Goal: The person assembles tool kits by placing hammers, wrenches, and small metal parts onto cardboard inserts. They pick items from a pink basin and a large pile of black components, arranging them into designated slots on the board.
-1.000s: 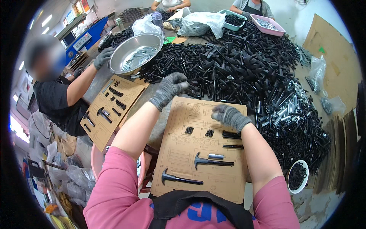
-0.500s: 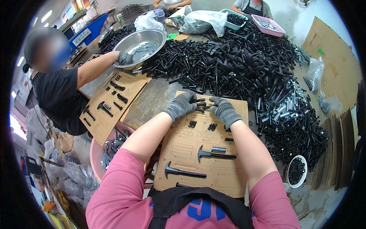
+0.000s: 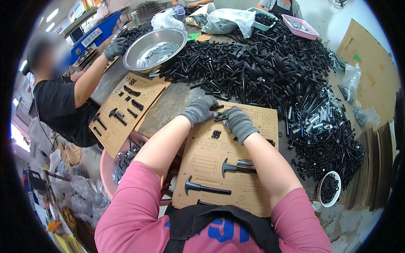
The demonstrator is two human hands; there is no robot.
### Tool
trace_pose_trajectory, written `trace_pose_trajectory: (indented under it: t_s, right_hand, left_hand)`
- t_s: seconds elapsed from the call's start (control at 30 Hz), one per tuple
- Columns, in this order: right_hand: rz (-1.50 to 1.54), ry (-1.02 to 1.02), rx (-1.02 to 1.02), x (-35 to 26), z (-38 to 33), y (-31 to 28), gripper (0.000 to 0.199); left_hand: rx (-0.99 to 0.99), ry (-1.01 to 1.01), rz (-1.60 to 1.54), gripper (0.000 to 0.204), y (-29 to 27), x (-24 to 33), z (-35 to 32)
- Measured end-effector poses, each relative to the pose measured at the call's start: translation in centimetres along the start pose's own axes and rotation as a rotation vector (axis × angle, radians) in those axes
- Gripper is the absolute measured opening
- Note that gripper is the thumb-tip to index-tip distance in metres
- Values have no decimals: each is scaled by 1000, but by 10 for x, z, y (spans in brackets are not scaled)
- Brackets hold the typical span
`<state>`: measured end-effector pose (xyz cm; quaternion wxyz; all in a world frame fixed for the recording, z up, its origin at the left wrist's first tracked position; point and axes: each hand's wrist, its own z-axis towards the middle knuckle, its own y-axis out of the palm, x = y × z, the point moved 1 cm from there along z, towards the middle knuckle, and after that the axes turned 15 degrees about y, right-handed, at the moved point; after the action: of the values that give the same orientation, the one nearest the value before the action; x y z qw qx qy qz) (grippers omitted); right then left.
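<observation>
A brown cardboard card (image 3: 253, 194) with cut-out slots lies in front of me. Two black hammer-shaped parts (image 3: 233, 168) (image 3: 205, 188) and a small cluster of black pieces (image 3: 216, 134) sit in its slots. My left hand (image 3: 199, 110) and my right hand (image 3: 237, 121), both in grey gloves, meet at the card's far edge. Each pinches a few short black bolts (image 3: 218, 113) between the fingertips, just above the card. The big pile of black bolts (image 3: 270, 63) begins right beyond my hands.
A steel bowl (image 3: 154, 42) stands at the far left of the pile. A co-worker on the left has a similar card (image 3: 126, 107) and a gloved hand (image 3: 114, 47) past the bowl. A pink basin (image 3: 109, 168), a white cup of black nuts (image 3: 329, 188), silver bolts (image 3: 320, 114) and cardboard sheets (image 3: 371, 164) surround me.
My left hand came back from the bolt pile and my right hand moved up the card; both now meet at its far edge. The co-worker's hand shifted left past the bowl.
</observation>
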<state>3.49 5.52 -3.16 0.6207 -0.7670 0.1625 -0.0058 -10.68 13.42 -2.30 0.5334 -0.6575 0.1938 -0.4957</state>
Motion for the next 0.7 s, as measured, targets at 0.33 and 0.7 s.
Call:
trace_pose_trajectory:
  t_s: [0.33, 0.7]
  right_hand:
    - [-10, -10, -36, 79, -17, -33, 26]
    - [-170, 83, -52, 35, -33, -43, 51]
  left_hand:
    - [-98, 69, 22, 27, 2, 20, 1]
    - [-219, 6, -7, 27, 5, 21, -3]
